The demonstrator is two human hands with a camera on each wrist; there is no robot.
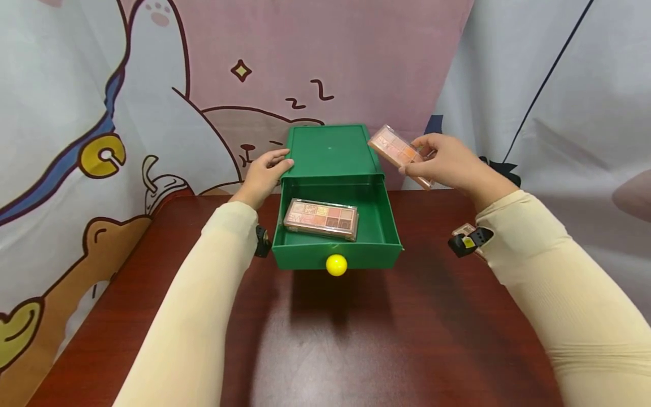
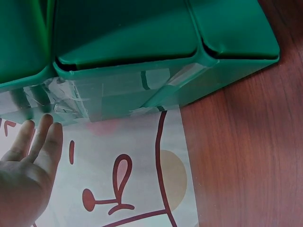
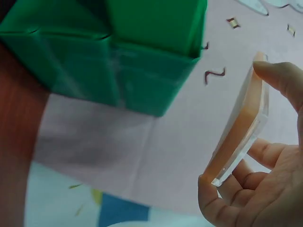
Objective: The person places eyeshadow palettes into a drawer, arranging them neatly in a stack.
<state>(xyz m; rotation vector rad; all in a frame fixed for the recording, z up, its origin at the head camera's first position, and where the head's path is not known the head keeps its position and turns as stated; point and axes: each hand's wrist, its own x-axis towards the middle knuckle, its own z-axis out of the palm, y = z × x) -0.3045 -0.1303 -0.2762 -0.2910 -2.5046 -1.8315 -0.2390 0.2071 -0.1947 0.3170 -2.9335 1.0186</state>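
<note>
My right hand (image 1: 450, 168) pinches an eyeshadow palette (image 1: 393, 146) between thumb and fingers, raised to the right of a green drawer box (image 1: 328, 150). Seen edge-on in the right wrist view, the held palette (image 3: 236, 135) shows a peach base and a clear lid. The drawer (image 1: 305, 257) is pulled out, with a round yellow knob (image 1: 336, 265) on its front. Inside lies another palette (image 1: 321, 217), toward the left; it looks thick, and I cannot tell if two are stacked. My left hand (image 1: 261, 178) is at the box's left side, fingers extended (image 2: 56, 142).
A further palette (image 1: 464, 229) lies on the dark red table (image 1: 325, 350), partly hidden by the right wrist's camera strap (image 1: 469, 243). Cartoon-printed cloth (image 1: 407, 51) hangs directly behind the box. Clear tape (image 2: 184, 75) runs along the box's side.
</note>
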